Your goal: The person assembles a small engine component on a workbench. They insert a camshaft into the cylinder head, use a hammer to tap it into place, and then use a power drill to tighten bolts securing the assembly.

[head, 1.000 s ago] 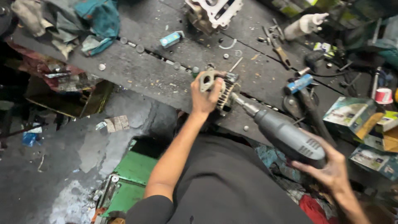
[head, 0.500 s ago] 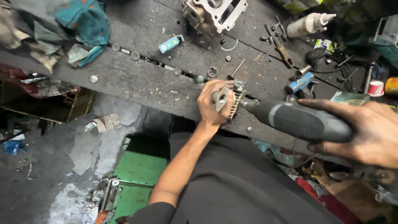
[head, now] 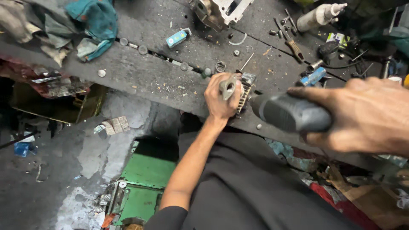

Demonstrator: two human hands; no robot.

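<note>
Both hands are occupied at the near edge of the dark workbench (head: 140, 81). By the right hand (head: 366, 115), wrapped firmly around its body, a grey power tool (head: 289, 113) is held level; compared with a second earlier it has been raised and brought closer to the camera, its nose now hidden behind the part. By the left hand (head: 219, 100), fingers closed around it, a finned metal engine part (head: 238, 91) is gripped against the bench edge, where it has stayed. Beyond the left hand lie a small blue box (head: 177, 38) and scattered washers; rags (head: 91, 19) are piled far to its left.
</note>
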